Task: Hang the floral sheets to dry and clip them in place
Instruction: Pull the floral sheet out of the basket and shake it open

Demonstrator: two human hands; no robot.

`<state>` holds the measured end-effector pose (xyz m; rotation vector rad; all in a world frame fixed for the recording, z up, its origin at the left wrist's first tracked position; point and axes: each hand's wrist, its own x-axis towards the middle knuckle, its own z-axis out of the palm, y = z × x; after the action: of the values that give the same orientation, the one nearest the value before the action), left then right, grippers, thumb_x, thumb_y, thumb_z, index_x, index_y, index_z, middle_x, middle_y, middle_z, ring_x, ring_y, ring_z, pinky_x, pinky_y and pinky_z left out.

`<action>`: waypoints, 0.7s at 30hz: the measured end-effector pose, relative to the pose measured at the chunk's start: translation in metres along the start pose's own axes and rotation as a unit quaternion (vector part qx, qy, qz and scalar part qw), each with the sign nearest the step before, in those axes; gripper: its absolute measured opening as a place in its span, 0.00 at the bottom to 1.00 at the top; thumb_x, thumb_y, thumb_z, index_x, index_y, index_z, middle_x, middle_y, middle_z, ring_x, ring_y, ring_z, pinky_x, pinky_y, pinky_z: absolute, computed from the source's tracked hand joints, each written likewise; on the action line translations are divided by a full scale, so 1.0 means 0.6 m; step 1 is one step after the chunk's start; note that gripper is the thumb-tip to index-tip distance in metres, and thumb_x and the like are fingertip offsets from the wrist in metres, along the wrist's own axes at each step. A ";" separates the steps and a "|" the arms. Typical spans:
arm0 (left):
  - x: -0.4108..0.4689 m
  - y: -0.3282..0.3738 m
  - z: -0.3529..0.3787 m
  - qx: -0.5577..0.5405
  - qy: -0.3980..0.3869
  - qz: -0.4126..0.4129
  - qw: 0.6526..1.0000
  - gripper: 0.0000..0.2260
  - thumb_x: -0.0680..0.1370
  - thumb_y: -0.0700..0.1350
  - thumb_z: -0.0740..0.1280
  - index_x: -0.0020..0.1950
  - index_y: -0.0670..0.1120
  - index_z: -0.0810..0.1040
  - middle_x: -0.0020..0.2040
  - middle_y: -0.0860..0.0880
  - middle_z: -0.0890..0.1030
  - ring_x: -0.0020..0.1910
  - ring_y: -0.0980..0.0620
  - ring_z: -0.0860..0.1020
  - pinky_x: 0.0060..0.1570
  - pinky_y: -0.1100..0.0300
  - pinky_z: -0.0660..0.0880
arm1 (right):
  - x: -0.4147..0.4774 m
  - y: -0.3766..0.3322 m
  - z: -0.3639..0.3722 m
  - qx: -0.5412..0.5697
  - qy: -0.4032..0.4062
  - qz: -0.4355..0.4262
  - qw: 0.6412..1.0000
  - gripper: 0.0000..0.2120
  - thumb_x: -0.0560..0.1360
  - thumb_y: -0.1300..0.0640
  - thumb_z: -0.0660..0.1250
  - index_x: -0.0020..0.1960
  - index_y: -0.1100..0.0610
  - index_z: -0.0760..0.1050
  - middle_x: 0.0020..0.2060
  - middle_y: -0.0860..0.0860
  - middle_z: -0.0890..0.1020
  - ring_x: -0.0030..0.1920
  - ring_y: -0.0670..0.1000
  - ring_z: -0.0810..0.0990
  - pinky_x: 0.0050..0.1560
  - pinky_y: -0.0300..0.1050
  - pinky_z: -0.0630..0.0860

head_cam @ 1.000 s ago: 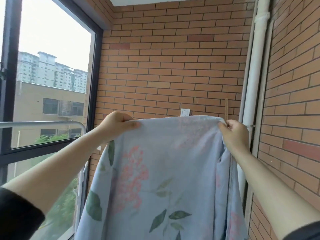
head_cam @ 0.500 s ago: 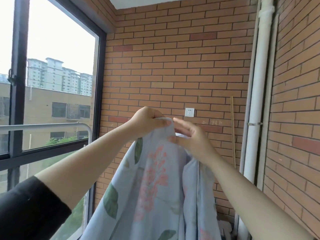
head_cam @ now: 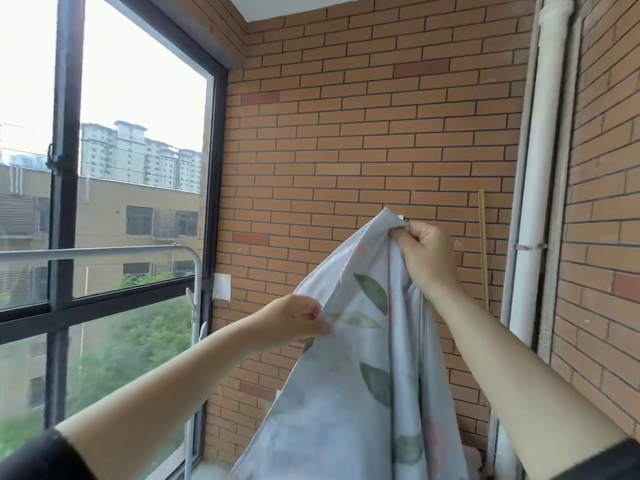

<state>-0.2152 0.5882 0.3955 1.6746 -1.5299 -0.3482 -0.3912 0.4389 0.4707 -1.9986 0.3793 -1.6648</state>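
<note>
A pale blue floral sheet (head_cam: 349, 403) with green leaves and faint pink flowers hangs in front of me, bunched into long folds. My right hand (head_cam: 420, 251) grips its gathered top edge, held high before the brick wall. Lower and to the left, my left hand (head_cam: 294, 318) pinches the sheet's side edge. The fabric slopes down from the right hand to the left one. Its lower part runs out of view at the bottom. No clips are in sight.
A silver metal rail (head_cam: 104, 252) of a drying rack runs along the window (head_cam: 131, 202) on the left and bends down at its end. A white drainpipe (head_cam: 540, 168) and a thin wooden stick (head_cam: 483, 251) stand in the right corner.
The sheet was first spread wide between both hands, then gathered together. Now my right hand holds the bunched top, and my left hand has dropped down to the side edge.
</note>
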 end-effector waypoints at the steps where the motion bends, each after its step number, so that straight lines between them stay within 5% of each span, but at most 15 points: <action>1: -0.004 -0.003 0.005 -0.032 -0.004 -0.003 0.999 0.17 0.69 0.54 0.69 0.46 0.40 0.77 0.39 0.44 0.80 0.38 0.49 0.77 0.45 0.54 0.77 | 0.003 -0.002 -0.002 -0.005 0.005 -0.002 1.000 0.20 0.77 0.57 0.64 0.30 0.63 0.63 0.27 0.53 0.61 0.29 0.48 0.58 0.30 0.44 0.54; 7: -0.013 0.007 0.021 -0.072 0.118 0.026 0.990 0.13 0.76 0.56 0.65 0.43 0.46 0.75 0.36 0.51 0.76 0.34 0.53 0.73 0.37 0.59 0.70 | 0.020 0.032 -0.030 -0.005 0.054 0.021 0.998 0.21 0.74 0.53 0.64 0.31 0.64 0.60 0.29 0.53 0.60 0.33 0.51 0.57 0.34 0.46 0.54; 10: -0.022 0.020 -0.006 -0.130 0.075 0.047 0.988 0.21 0.69 0.61 0.72 0.44 0.43 0.76 0.36 0.50 0.77 0.33 0.52 0.74 0.33 0.60 0.70 | 0.018 0.052 -0.046 -0.034 0.069 0.037 0.996 0.20 0.76 0.56 0.65 0.30 0.61 0.62 0.28 0.52 0.59 0.31 0.48 0.56 0.32 0.44 0.51; 14: -0.007 0.012 -0.066 0.172 0.073 0.005 0.982 0.18 0.69 0.61 0.71 0.37 0.45 0.80 0.28 0.53 0.72 0.28 0.53 0.70 0.27 0.62 0.65 | 0.014 0.071 -0.073 -0.060 0.088 0.053 0.993 0.18 0.76 0.58 0.64 0.31 0.58 0.62 0.26 0.50 0.58 0.29 0.49 0.55 0.30 0.44 0.51; 17: 0.011 -0.010 -0.111 0.299 0.165 0.008 0.940 0.16 0.74 0.57 0.65 0.31 0.50 0.71 0.31 0.53 0.73 0.37 0.47 0.75 0.37 0.57 0.72 | 0.010 0.075 -0.084 -0.097 0.075 0.039 0.992 0.20 0.77 0.60 0.63 0.30 0.58 0.59 0.26 0.51 0.58 0.29 0.50 0.56 0.27 0.42 0.50; 21: 0.020 0.002 -0.118 0.360 0.296 -0.011 0.885 0.08 0.80 0.49 0.60 0.46 0.48 0.74 0.47 0.45 0.80 0.48 0.40 0.77 0.39 0.55 0.69 | 0.009 0.081 -0.075 -0.078 0.055 0.015 0.995 0.21 0.74 0.56 0.63 0.27 0.54 0.56 0.24 0.50 0.57 0.29 0.49 0.56 0.34 0.44 0.53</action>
<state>-0.1647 0.6043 0.4443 2.0789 -1.2167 0.7656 -0.4284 0.3865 0.4542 -2.0056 0.5923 -1.7798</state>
